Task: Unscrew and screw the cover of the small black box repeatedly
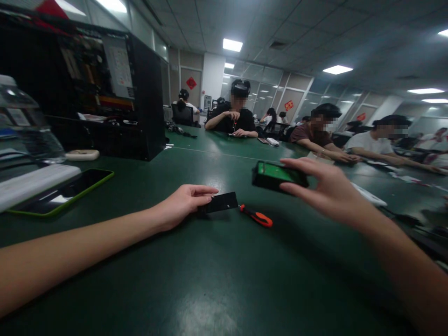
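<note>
My left hand [187,203] pinches one end of a thin, flat black panel [224,201], held just over the green table. Between the thumb and fingers of my right hand [322,186] is a black case with a green circuit board [276,171] in its open top, raised above the table and slightly blurred. A screwdriver [257,216] with an orange and black handle lies on the table between my hands, its shaft end by the panel's right edge. The underside of the case is hidden from me.
At left, a green-edged phone [63,191] and a white power strip [38,184] lie near a water bottle [30,121]. An open computer case [140,98] stands behind them. A co-worker [233,114] sits across the green table [210,280]; others sit at right.
</note>
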Motion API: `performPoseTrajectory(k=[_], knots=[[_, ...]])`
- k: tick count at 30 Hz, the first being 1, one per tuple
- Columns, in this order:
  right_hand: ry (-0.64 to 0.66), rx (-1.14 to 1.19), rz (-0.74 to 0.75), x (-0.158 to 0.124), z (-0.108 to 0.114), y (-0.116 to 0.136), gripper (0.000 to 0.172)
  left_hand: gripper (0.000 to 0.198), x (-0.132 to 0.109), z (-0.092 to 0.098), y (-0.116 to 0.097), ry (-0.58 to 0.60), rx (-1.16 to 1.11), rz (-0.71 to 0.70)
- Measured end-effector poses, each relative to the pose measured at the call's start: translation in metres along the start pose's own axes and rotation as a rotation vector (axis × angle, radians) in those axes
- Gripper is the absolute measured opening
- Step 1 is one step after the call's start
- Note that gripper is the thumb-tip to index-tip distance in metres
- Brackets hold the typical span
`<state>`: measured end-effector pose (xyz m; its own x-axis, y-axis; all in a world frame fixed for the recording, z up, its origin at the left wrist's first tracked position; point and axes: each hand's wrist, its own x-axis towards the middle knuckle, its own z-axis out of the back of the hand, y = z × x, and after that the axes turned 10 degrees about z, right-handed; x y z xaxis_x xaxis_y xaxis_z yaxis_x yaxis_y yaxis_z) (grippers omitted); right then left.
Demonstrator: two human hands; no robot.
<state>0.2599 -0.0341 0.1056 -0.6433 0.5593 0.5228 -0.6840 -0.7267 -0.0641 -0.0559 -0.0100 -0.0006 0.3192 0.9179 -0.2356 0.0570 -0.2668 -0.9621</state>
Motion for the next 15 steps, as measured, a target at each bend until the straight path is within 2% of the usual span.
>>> performPoseTrajectory(k=[3,5,7,10,15], knots=[[0.029,-0.322,-0.236,-0.017,0.019,-0.059,0.052,0.025,-0.002,-0.002,-0.001,-0.026,0.033,0.016],[0.127,-0.465,-0.475,-0.033,0.025,-0.095,0.050,0.019,-0.003,-0.003,-0.003,-0.041,0.035,0.026],[0.231,-0.505,-0.668,-0.052,0.029,-0.122,0.052,0.015,-0.005,-0.005,-0.004,-0.053,0.022,0.031],[0.287,-0.483,-0.806,-0.077,0.032,-0.147,0.056,0.014,-0.007,-0.005,-0.006,-0.059,0.043,0.033],[0.346,-0.408,-0.945,-0.102,0.031,-0.164,0.054,0.018,-0.006,-0.005,-0.006,-0.032,0.090,0.005]])
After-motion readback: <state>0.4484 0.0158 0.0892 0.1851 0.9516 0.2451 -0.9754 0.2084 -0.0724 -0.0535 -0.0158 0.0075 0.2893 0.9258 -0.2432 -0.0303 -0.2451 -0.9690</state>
